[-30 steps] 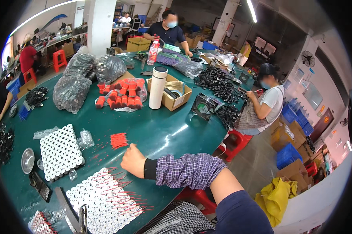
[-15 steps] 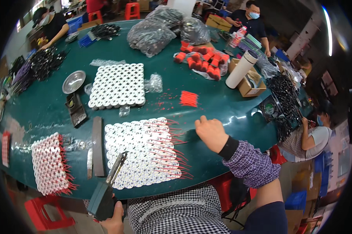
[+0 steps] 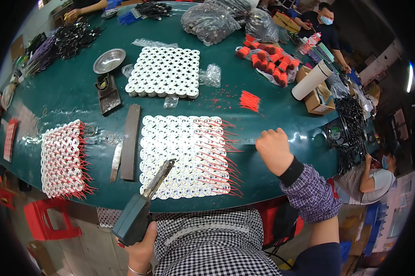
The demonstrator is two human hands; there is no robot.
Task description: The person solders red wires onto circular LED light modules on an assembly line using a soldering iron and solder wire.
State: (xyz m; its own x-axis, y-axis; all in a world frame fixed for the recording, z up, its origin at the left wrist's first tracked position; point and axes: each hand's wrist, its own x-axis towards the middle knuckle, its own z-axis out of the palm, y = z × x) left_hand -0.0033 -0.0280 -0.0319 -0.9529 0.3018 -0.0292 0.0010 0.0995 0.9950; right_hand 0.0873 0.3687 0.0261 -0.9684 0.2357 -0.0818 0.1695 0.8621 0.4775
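My left hand (image 3: 143, 246) grips a soldering gun (image 3: 136, 221) with a dark green body. Its metal tip (image 3: 170, 163) points up and to the right, over a panel of round white circuit boards (image 3: 168, 149). Thin red wires (image 3: 216, 158) lie across the panel's right part and stick out past its right edge. To the right of these wire ends my right hand (image 3: 275, 149) is held above the green table, fingers curled closed. What they pinch, if anything, I cannot make out.
Left of the panel lie a grey bar (image 3: 131, 142) and a second wired panel (image 3: 60, 161). Beyond are a stack of white discs (image 3: 163, 71), a metal dish (image 3: 109, 60), a bundle of red wires (image 3: 249, 100) and a white flask (image 3: 312, 81). Co-workers sit around the table.
The view has shifted, so the table's contents appear higher and mostly farther right. The soldering gun has moved slightly right over the panel. My right hand stays closed beside it.
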